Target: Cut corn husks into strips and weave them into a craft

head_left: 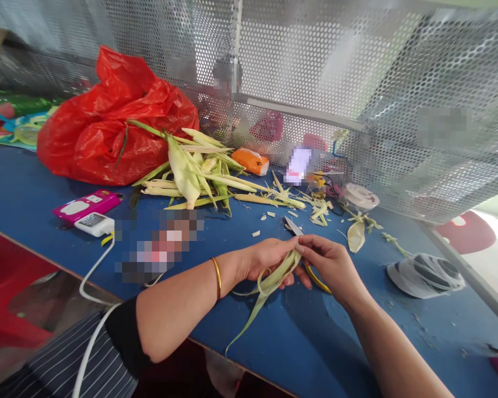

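Note:
My left hand [269, 260] is closed on pale green corn husk strips [274, 279], whose long ends hang down over the table edge side. My right hand [326, 262] pinches the upper end of the same strips, its fingertips meeting those of my left hand. Scissors [294, 226] with yellow handles lie on the table beneath and behind my hands, partly covered by them. Beyond the scissors, a heap of corn husks [182, 171] and cut husk scraps [319, 210] spreads over the blue table [240, 315].
A large red plastic bag [116, 127] stands at the back left. Nearer lie a magenta box [87, 204], a white device with a cable [94, 224] and a blurred item. At right are a spool of thread [425, 276] and a tape roll [360, 197]. A perforated metal screen [307, 61] closes the back.

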Demonstrator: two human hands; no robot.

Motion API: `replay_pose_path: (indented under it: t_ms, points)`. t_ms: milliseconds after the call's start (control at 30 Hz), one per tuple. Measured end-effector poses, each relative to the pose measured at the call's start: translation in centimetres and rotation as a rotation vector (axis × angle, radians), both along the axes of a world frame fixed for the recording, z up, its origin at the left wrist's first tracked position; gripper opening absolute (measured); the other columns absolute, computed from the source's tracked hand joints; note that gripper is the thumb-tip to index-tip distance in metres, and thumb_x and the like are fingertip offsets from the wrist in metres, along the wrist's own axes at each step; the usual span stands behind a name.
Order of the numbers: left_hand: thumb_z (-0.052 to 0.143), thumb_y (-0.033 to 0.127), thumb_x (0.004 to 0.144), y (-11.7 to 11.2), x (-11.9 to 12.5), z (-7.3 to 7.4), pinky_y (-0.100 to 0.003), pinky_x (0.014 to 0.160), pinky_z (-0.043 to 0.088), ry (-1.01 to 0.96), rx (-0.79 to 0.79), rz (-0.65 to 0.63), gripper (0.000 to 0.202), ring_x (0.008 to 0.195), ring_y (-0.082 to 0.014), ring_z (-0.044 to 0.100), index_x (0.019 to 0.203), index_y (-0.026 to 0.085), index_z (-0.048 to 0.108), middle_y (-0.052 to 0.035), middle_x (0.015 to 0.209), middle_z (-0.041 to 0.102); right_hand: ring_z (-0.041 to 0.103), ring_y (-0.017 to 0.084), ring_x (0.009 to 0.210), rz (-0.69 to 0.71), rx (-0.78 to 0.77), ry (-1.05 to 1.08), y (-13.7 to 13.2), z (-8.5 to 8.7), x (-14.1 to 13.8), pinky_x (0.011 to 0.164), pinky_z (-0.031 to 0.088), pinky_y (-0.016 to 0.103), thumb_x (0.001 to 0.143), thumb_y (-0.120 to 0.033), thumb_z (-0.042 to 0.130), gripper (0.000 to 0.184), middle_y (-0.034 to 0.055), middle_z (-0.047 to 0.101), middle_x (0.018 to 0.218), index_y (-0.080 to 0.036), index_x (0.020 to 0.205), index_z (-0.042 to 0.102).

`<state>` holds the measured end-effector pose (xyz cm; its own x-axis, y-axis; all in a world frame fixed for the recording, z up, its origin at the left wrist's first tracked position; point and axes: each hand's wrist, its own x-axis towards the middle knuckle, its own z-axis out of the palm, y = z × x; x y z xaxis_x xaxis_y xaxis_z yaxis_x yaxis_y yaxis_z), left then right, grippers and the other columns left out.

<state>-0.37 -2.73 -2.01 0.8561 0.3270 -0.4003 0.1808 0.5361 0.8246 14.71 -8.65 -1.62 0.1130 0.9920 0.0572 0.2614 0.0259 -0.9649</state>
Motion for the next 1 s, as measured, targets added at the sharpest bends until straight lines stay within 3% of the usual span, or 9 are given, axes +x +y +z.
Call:
replay_pose_path:
  t_ms: [167, 233, 333, 433, 567, 700, 833, 1000]
  points:
    - [0.017, 0.062, 0.096, 0.0, 0.0, -0.4, -0.024, 0.045, 0.039, -0.027, 0.020, -0.022, 0.065, 0.047, -0.0119, 0.052, 0.094, 0.014, 0.061, -0.0084, 0.075, 0.069, 0.050, 0.012, 0.054, -0.014, 0.015, -0.025, 0.0, 0.1, 0.0, 0.053, 0.042, 0.024, 0.071, -0.050, 0.072, 0.034, 0.0000, 0.060, 0.060, -0.017, 0.074, 0.068]
    - [0.028, 0.064, 0.094, -0.1, -0.1, -0.5, -0.024, 0.045, 0.039, -0.031, 0.056, -0.023, 0.059, 0.047, -0.0105, 0.051, 0.093, 0.015, 0.061, -0.0059, 0.075, 0.068, 0.048, 0.012, 0.052, -0.050, 0.018, -0.031, 0.0, 0.0, 0.1, 0.051, 0.040, 0.024, 0.070, -0.051, 0.072, 0.034, -0.0011, 0.058, 0.058, -0.017, 0.072, 0.067]
    - [0.051, 0.049, 0.092, -0.3, -0.1, -0.5, -0.022, 0.047, 0.038, -0.032, 0.091, -0.039, 0.035, 0.044, -0.0068, 0.044, 0.090, 0.016, 0.062, 0.0011, 0.068, 0.060, 0.047, 0.011, 0.051, -0.160, 0.033, -0.019, 0.2, 0.1, 0.7, 0.049, 0.039, 0.024, 0.069, -0.049, 0.073, 0.033, -0.0020, 0.056, 0.057, -0.017, 0.072, 0.065]
    - [0.054, 0.034, 0.092, -0.4, -0.3, -0.4, -0.021, 0.048, 0.036, -0.047, 0.085, -0.043, 0.020, 0.044, -0.0053, 0.039, 0.088, 0.015, 0.062, 0.0047, 0.062, 0.051, 0.048, 0.011, 0.052, -0.293, 0.075, 0.001, 0.3, 0.4, 1.8, 0.049, 0.039, 0.023, 0.066, -0.048, 0.075, 0.032, -0.0017, 0.058, 0.059, -0.018, 0.073, 0.067]
    - [0.059, 0.037, 0.089, -0.1, -0.5, -0.4, -0.021, 0.047, 0.031, -0.084, -0.004, -0.077, 0.022, 0.045, -0.0050, 0.036, 0.085, 0.015, 0.060, 0.0056, 0.060, 0.046, 0.047, 0.010, 0.052, -0.439, 0.127, 0.035, 0.4, 1.2, 3.5, 0.049, 0.040, 0.023, 0.060, -0.043, 0.078, 0.030, -0.0023, 0.057, 0.059, -0.018, 0.072, 0.068]
    - [0.068, 0.040, 0.084, 0.3, -0.7, -0.4, -0.020, 0.045, 0.024, -0.109, -0.070, -0.083, 0.026, 0.043, -0.0037, 0.026, 0.082, 0.015, 0.057, 0.0081, 0.057, 0.037, 0.046, 0.010, 0.053, -0.492, 0.141, 0.029, 0.4, 1.6, 4.7, 0.050, 0.038, 0.022, 0.058, -0.041, 0.079, 0.028, -0.0033, 0.055, 0.056, -0.018, 0.071, 0.069]
    - [0.074, 0.046, 0.077, 0.6, -0.9, -0.2, -0.020, 0.044, 0.020, -0.131, -0.041, -0.101, 0.036, 0.045, -0.0025, 0.020, 0.089, 0.014, 0.063, 0.0095, 0.059, 0.031, 0.046, 0.010, 0.054, -0.502, 0.150, 0.038, 0.4, 1.5, 5.1, 0.051, 0.038, 0.023, 0.058, -0.041, 0.079, 0.028, -0.0031, 0.056, 0.056, -0.018, 0.071, 0.069]
    - [0.073, 0.051, 0.077, 0.6, -1.1, 0.0, -0.020, 0.046, 0.024, -0.131, 0.026, -0.080, 0.041, 0.046, -0.0035, 0.019, 0.091, 0.014, 0.065, 0.0099, 0.059, 0.027, 0.046, 0.010, 0.052, -0.540, 0.150, 0.053, 0.5, 1.2, 5.7, 0.049, 0.037, 0.022, 0.059, -0.040, 0.079, 0.028, -0.0036, 0.055, 0.054, -0.018, 0.071, 0.069]
